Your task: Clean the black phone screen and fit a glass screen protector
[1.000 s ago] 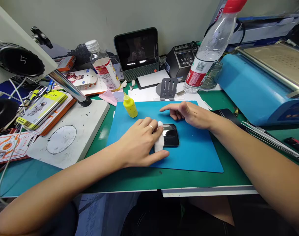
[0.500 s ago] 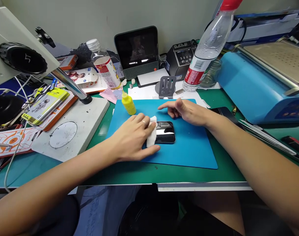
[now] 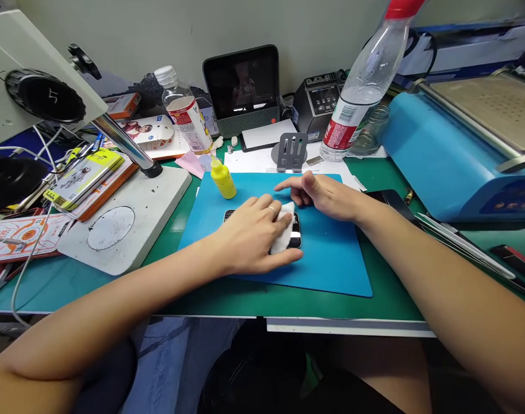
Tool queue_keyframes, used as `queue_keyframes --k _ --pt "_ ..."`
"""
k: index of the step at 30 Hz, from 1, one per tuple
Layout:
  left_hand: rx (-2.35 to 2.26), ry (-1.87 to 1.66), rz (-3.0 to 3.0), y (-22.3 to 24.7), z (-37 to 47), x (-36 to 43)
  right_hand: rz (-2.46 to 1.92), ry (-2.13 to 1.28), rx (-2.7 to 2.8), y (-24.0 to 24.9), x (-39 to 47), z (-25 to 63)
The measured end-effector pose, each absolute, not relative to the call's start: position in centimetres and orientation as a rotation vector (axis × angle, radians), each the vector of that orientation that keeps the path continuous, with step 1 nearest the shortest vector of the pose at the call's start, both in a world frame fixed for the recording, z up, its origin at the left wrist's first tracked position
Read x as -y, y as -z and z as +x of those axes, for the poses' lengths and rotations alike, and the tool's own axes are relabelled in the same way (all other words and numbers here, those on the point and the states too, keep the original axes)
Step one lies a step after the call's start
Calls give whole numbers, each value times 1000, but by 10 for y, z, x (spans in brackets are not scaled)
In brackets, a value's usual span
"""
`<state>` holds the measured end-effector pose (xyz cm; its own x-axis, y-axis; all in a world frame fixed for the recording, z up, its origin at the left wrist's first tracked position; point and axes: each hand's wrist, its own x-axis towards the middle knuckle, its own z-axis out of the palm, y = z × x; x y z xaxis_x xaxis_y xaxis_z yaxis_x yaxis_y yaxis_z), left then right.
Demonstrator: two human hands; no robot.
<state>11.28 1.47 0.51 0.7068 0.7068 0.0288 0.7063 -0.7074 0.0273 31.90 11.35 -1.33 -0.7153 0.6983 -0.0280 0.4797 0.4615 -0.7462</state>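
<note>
A black phone lies face up on a blue mat. My left hand presses a folded white wipe flat onto its screen and covers most of the phone; the far left corner and the right end still show. That hand is closed over the wipe, its thumb stretched along the near side. My right hand hovers over the mat just beyond the phone's right end, index finger pointing left, thumb raised, nothing in it. A small yellow dropper bottle stands at the mat's back left.
A microscope stand base takes up the left, beside stacked boxes. Behind the mat are a grey phone holder, a smart display and a tilted-looking water bottle. A blue machine stands at right.
My left hand has slid the wipe rightward along the phone, towards its right end. The phone's far left corner has come into sight. My right hand is nearly still.
</note>
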Motion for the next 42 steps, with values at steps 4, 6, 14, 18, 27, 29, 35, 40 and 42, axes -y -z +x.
queue_keyframes --k 4,6,14,18,27,29,35,40,42 --pt "-1333 9 2838 -10 79 -6 -1014 -1127 2439 12 -113 319" --pt "-1364 15 2808 -12 67 -3 -1029 -1134 2438 11 -113 319" --pt "-1296 -75 2810 -5 79 -7 -1034 -1151 2419 10 -113 317" --pt "-1283 -7 2865 -8 92 -20 -1020 -1160 2412 12 -114 318" --pt "-1351 25 2950 -3 92 -29 -1029 -1149 2406 14 -115 319" --pt "-1351 4 2968 -1 87 -19 -1034 -1149 2404 13 -114 319" --pt "-1347 -105 2877 3 68 21 -1035 -1135 2432 11 -113 319" --pt "-1228 -205 2803 7 72 25 -984 -1031 2510 10 -114 318" --pt "-1250 -239 2784 6 78 17 -945 -1016 2523 10 -114 318"
